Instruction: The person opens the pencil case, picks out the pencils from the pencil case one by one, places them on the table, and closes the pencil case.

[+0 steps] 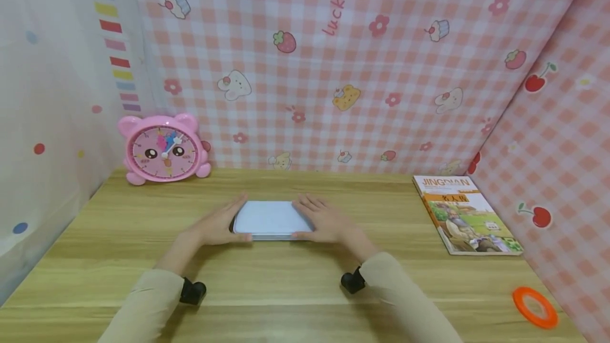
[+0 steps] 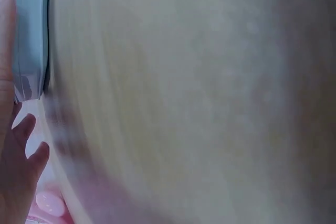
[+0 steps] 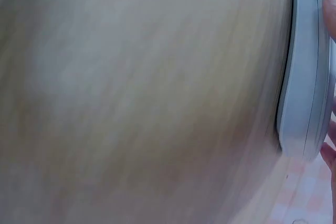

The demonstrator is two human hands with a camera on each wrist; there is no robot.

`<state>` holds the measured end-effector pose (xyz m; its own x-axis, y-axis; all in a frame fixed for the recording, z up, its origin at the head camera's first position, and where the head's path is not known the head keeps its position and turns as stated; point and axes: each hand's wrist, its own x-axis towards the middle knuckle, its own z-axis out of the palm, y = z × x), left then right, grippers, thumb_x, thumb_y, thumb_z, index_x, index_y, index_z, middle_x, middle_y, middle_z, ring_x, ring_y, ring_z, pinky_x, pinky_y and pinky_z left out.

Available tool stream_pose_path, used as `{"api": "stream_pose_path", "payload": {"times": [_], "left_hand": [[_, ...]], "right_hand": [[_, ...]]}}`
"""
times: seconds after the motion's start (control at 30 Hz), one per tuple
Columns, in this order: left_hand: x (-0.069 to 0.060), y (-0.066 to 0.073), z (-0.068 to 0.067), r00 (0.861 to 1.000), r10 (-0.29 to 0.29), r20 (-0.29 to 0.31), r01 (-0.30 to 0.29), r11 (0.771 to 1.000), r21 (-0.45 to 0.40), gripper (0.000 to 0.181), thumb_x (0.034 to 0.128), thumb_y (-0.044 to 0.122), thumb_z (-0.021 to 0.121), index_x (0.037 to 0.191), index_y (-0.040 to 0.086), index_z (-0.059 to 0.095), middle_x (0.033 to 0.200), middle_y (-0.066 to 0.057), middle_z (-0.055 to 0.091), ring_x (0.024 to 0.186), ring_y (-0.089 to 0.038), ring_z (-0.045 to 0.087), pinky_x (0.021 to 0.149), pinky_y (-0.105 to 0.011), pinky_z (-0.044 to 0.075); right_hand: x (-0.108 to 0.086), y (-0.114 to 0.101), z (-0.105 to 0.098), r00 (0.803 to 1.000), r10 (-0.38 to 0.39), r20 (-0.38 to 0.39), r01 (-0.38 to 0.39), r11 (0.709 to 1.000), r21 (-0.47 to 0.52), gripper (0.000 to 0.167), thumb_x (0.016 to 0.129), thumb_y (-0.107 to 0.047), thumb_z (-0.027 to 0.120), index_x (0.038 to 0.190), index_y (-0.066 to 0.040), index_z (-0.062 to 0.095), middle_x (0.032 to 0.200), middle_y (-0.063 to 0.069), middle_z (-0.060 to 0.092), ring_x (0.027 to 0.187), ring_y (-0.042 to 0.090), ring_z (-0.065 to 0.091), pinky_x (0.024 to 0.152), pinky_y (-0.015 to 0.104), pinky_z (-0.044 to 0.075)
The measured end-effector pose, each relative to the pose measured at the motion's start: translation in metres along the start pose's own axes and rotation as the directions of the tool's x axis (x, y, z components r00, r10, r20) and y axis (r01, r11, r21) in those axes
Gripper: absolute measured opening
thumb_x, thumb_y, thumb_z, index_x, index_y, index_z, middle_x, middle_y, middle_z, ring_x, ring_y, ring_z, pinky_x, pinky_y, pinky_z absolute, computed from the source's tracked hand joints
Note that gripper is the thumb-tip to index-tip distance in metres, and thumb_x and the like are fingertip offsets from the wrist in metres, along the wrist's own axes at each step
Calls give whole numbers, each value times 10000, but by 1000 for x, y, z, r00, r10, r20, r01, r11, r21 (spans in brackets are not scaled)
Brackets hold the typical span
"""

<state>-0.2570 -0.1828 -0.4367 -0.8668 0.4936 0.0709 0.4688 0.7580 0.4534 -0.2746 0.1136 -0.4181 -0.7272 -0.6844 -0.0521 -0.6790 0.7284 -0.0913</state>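
A flat, pale case (image 1: 274, 217) with rounded corners and grey-blue sides lies lengthwise across the middle of the wooden table. My left hand (image 1: 219, 228) grips its left end, thumb along the front side and fingers toward the back. At the right end, my right hand (image 1: 326, 222) holds it likewise, with fingers over the top edge and thumb in front. In the left wrist view the case's side (image 2: 30, 35) shows at the left border beside the fingers. A small raised, latch-like part is on the case's side (image 3: 304, 72) in the right wrist view.
A pink bear-shaped clock (image 1: 165, 148) stands at the back left against the cloth. To the right lies a book (image 1: 469, 218) with an illustrated cover. An orange ring (image 1: 535, 307) is near the front right edge. Patterned cloth (image 1: 310, 78) walls enclose the table (image 1: 286, 290).
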Motion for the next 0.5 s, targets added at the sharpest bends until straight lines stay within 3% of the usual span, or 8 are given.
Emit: {"api": "stream_pose_path", "payload": {"times": [0.27,0.5], "left_hand": [[2,-1,3,1000,-9,5,9,997,-73,1104,671,502,749,1418,-80,181,1464,-288,223,1345,-429,243,1112,-526,222],[4,-1,5,1000,-22,-9,21,996,-83,1076,665,467,768,1399,-93,216,1429,-303,281,1317,-434,293,1100,-528,253]], "right_hand": [[12,-15,1,1000,5,9,-4,998,-64,968,780,-716,452,1458,-73,202,1521,115,201,1404,282,200,1152,430,206],[20,-23,-2,1000,31,3,-30,995,-90,958,765,-668,537,1430,-30,274,1489,133,287,1371,285,286,1132,408,264]]}}
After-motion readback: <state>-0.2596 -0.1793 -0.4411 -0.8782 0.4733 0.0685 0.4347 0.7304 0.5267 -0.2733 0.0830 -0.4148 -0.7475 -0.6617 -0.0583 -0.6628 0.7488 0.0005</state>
